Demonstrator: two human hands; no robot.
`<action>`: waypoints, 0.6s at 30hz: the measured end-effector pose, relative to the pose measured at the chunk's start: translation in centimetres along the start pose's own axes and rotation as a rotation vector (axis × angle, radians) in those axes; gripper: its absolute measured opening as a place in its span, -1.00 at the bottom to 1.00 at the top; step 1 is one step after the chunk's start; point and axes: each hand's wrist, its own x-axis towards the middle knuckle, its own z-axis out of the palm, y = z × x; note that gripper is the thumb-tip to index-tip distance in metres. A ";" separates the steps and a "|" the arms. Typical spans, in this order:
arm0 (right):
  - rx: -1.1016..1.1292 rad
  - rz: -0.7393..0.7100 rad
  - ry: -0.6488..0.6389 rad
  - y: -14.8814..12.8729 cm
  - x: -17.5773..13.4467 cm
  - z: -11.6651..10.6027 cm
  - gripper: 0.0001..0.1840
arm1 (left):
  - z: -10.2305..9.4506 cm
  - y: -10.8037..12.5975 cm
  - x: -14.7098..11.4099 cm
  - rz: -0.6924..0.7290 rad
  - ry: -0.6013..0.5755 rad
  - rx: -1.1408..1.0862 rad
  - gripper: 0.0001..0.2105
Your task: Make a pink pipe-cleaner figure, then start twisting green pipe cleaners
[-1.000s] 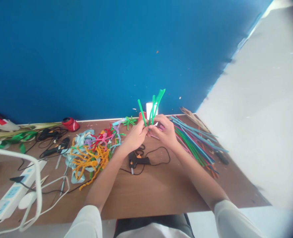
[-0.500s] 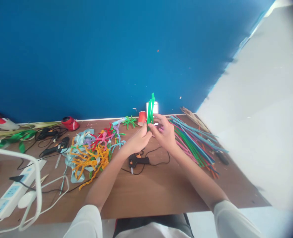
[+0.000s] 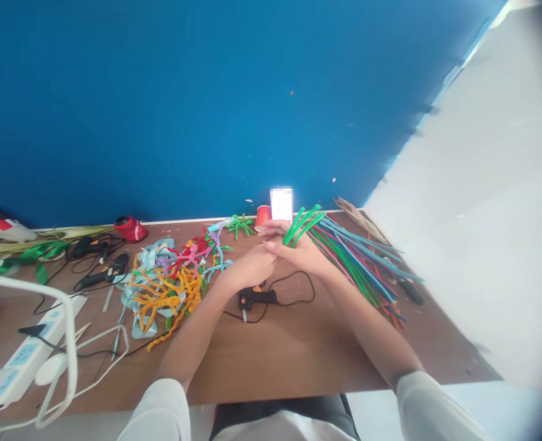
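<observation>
A small bundle of green pipe cleaners rises from between my hands, its tips fanned out and leaning right. My right hand is closed around it, with the stems coming out between thumb and fingers. Pressed against the right fingers, my left hand is closed at the lower end of the bundle, which the fingers hide. Just beneath the hands a black glue gun lies on the table. Behind them are a red paper cup and a phone with a bright screen.
Loose coloured pipe cleaners are spread at right. On the left lie a heap of twisted orange pipe cleaners, light-blue ribbon, another glue gun, a red roll and a white power strip with cords.
The green bundle has tipped from upright to leaning right, and its tips have spread. Both hands have come closer together and slightly lower, uncovering the phone.
</observation>
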 end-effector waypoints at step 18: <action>0.298 0.067 0.164 -0.6 0.0 0.4 -0.46 | -1.5 1.5 -0.5 -0.057 -0.114 0.197 -0.57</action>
